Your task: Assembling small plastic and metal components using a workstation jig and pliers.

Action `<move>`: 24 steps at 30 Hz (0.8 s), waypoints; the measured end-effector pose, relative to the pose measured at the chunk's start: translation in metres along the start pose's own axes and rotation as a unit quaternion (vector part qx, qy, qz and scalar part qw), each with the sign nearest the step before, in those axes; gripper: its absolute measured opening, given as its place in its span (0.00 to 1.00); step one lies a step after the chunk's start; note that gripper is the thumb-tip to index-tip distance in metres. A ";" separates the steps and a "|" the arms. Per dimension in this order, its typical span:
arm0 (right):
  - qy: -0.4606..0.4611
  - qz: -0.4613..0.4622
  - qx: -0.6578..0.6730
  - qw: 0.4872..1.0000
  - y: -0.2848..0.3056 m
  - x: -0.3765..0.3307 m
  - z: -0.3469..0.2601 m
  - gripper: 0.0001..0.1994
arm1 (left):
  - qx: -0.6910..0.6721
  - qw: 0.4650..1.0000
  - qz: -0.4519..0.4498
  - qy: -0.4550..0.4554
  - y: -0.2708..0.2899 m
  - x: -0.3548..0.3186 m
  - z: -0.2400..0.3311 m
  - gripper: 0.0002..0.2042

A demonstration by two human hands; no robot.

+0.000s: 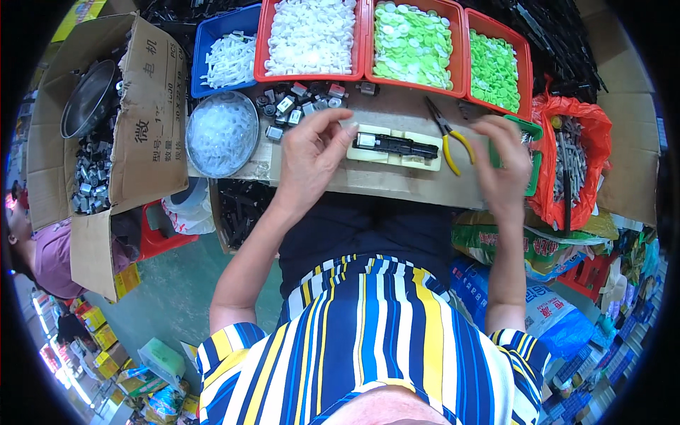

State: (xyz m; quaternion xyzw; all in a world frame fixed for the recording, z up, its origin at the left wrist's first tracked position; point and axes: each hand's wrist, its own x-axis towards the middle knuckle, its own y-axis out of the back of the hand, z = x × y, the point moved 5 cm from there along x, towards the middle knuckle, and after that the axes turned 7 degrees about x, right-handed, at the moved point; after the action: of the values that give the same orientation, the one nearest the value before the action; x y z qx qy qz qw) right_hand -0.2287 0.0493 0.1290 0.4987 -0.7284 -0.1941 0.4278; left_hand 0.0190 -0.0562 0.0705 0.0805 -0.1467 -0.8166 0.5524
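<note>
A cream holder (394, 147) lies on the work board in front of me, with a black plastic assembly (407, 146) set in its slot and a small silver motor (366, 141) at the assembly's left end. Beside that end is my left hand (312, 156), its thumb and index fingertips brought close together; whatever may be between them is too small to make out. My right hand (506, 166) is raised in front of the small green basket (531, 185), fingers curved and smeared by motion. Yellow-handled pliers (458, 150) lie between the holder and my right hand.
Along the back stand a blue bin (200, 86) of white pins, a red bin (312, 76) of white parts and two bins of green parts. Loose motors (287, 106) and a bowl (222, 134) are left. A carton (152, 120) and red bag (593, 177) flank the board.
</note>
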 end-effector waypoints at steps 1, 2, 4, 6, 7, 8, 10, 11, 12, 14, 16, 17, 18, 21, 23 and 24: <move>-0.024 0.029 -0.040 0.998 0.019 -0.005 0.012 0.08 | 0.039 0.998 0.022 -0.044 0.008 0.006 0.009 0.09; -0.063 0.034 -0.065 0.995 0.034 -0.014 0.031 0.08 | 0.078 0.992 0.046 -0.088 0.016 0.015 0.018 0.09; -0.126 0.036 -0.137 0.982 0.056 -0.035 0.061 0.08 | 0.160 0.973 0.053 -0.157 0.025 0.037 0.033 0.07; -0.156 0.016 -0.171 0.973 0.062 -0.048 0.078 0.07 | 0.232 0.946 0.063 -0.216 0.030 0.059 0.041 0.05; -0.156 0.016 -0.173 0.972 0.063 -0.051 0.081 0.07 | 0.265 0.929 0.065 -0.250 0.029 0.072 0.038 0.05; -0.141 0.004 -0.181 0.973 0.062 -0.051 0.082 0.06 | 0.296 0.910 0.066 -0.283 0.026 0.085 0.036 0.05; -0.134 -0.012 -0.184 0.974 0.060 -0.048 0.078 0.05 | 0.317 0.893 0.068 -0.311 0.018 0.107 0.034 0.05; -0.135 -0.010 -0.187 0.973 0.061 -0.047 0.077 0.05 | 0.342 0.876 0.053 -0.336 0.012 0.117 0.033 0.06; -0.140 -0.017 -0.183 0.973 0.061 -0.045 0.078 0.05 | 0.367 0.857 0.039 -0.360 0.006 0.125 0.032 0.06; -0.145 -0.014 -0.176 0.974 0.062 -0.043 0.078 0.03 | 0.410 0.830 0.023 -0.376 -0.005 0.138 0.028 0.07; -0.158 -0.014 -0.150 0.976 0.062 -0.040 0.079 0.03 | 0.443 0.809 0.007 -0.387 -0.008 0.145 0.023 0.08; -0.165 -0.008 -0.134 0.977 0.063 -0.041 0.081 0.03 | 0.445 0.803 0.009 -0.395 -0.009 0.146 0.025 0.06; -0.164 0.005 -0.123 0.979 0.064 -0.040 0.079 0.04 | 0.447 0.798 0.011 -0.404 -0.008 0.145 0.026 0.06; -0.136 0.034 -0.128 0.982 0.069 -0.039 0.077 0.04 | 0.455 0.808 -0.020 -0.373 -0.001 0.144 0.028 0.05; -0.142 0.050 -0.097 0.984 0.068 -0.038 0.076 0.04 | 0.447 0.811 -0.009 -0.378 0.003 0.140 0.033 0.04; -0.156 0.058 -0.093 0.982 0.069 -0.038 0.075 0.04 | 0.412 0.830 0.011 -0.376 0.007 0.139 0.036 0.04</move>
State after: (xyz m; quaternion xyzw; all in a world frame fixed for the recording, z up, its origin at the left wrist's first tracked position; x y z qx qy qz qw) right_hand -0.3228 0.1021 0.1197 0.3768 -0.7929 -0.3113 0.3640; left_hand -0.0380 -0.1819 0.1113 -0.0141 -0.6668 -0.6414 0.3792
